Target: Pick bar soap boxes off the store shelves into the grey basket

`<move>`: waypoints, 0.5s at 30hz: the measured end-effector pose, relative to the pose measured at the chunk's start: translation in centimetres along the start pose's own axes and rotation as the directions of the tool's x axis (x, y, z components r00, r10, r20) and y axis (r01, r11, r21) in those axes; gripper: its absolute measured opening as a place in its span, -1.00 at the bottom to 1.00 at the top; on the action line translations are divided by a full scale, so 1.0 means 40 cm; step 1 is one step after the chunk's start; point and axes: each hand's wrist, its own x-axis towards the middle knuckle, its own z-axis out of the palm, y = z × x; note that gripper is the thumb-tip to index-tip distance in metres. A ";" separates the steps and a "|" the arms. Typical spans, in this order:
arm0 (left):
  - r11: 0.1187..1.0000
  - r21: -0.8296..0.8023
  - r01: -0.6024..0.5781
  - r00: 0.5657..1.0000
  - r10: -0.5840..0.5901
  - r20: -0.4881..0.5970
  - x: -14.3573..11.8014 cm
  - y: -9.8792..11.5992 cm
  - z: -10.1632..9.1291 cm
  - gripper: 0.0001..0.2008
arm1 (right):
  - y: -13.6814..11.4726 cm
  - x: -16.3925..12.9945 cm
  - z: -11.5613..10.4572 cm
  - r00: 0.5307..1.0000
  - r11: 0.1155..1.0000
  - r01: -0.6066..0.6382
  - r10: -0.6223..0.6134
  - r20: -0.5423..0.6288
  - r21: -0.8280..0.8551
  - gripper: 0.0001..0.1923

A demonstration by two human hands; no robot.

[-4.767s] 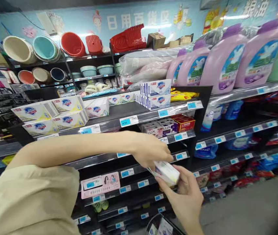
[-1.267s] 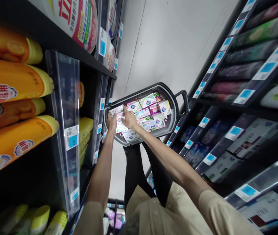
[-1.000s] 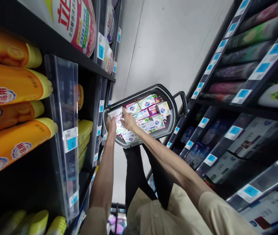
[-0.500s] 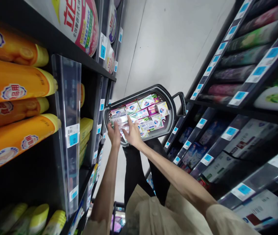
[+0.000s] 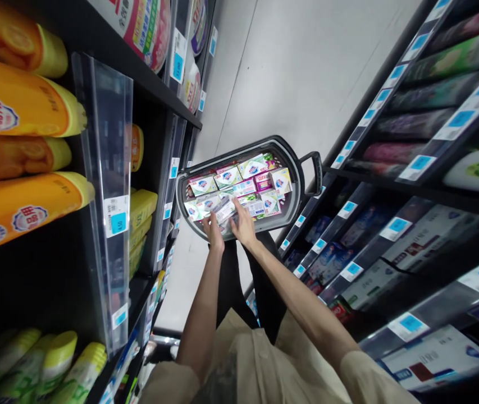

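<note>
Fingers of the left hand (image 5: 215,233) and right hand (image 5: 245,228) grasp a blurred box (image 5: 224,211) at mid-frame, probably light, fairly stiff, best held by its ends

Basket (image 5: 297,185): small boxes (image 5: 228,177) are packed inside.
Left shelf (image 5: 108,163): orange bottles (image 5: 16,101) are lined up.
Right shelf (image 5: 372,255): white boxes (image 5: 437,359) are carried.

At frame left we read 品用 on an orange bottle (image 5: 24,100) and 4.50 on a price tag (image 5: 117,216); upper left, 全效 on a pink-labelled bottle (image 5: 144,28); mid-frame, 立白 on a magenta box (image 5: 263,181).
</note>
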 end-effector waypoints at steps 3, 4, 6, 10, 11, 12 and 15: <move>0.997 -0.065 0.052 0.999 -0.052 0.003 0.000 0.001 0.008 -0.65 | 0.004 0.026 0.000 1.000 0.999 0.010 -0.010 0.000 0.030 -0.24; 0.995 -0.083 0.063 0.998 -0.062 0.016 -0.001 0.003 0.007 -0.66 | 0.008 0.032 -0.003 1.000 1.000 0.008 -0.009 0.013 0.030 -0.21; 0.993 -0.098 0.069 0.995 -0.062 0.081 -0.002 0.005 0.000 -0.58 | 0.024 0.041 -0.010 0.999 1.000 -0.008 0.007 0.046 0.018 -0.13; 0.998 -0.060 0.020 0.973 -0.006 0.233 0.005 -0.001 -0.024 -0.22 | 0.078 0.052 -0.023 0.990 0.993 -0.120 0.120 0.078 -0.005 -0.04; 0.999 -0.038 -0.018 0.968 0.027 0.251 0.009 -0.004 -0.028 -0.21 | 0.091 0.051 -0.026 0.985 0.988 -0.154 0.154 0.079 -0.006 -0.06; 0.998 -0.008 -0.067 0.962 0.066 0.266 0.015 -0.006 -0.030 -0.23 | 0.102 0.048 -0.029 0.979 0.983 -0.185 0.186 0.079 -0.010 -0.10; 0.957 0.165 -0.240 0.916 0.167 0.366 0.037 -0.004 -0.024 -0.31 | 0.126 0.024 -0.039 0.963 0.965 -0.260 0.262 0.061 -0.035 -0.24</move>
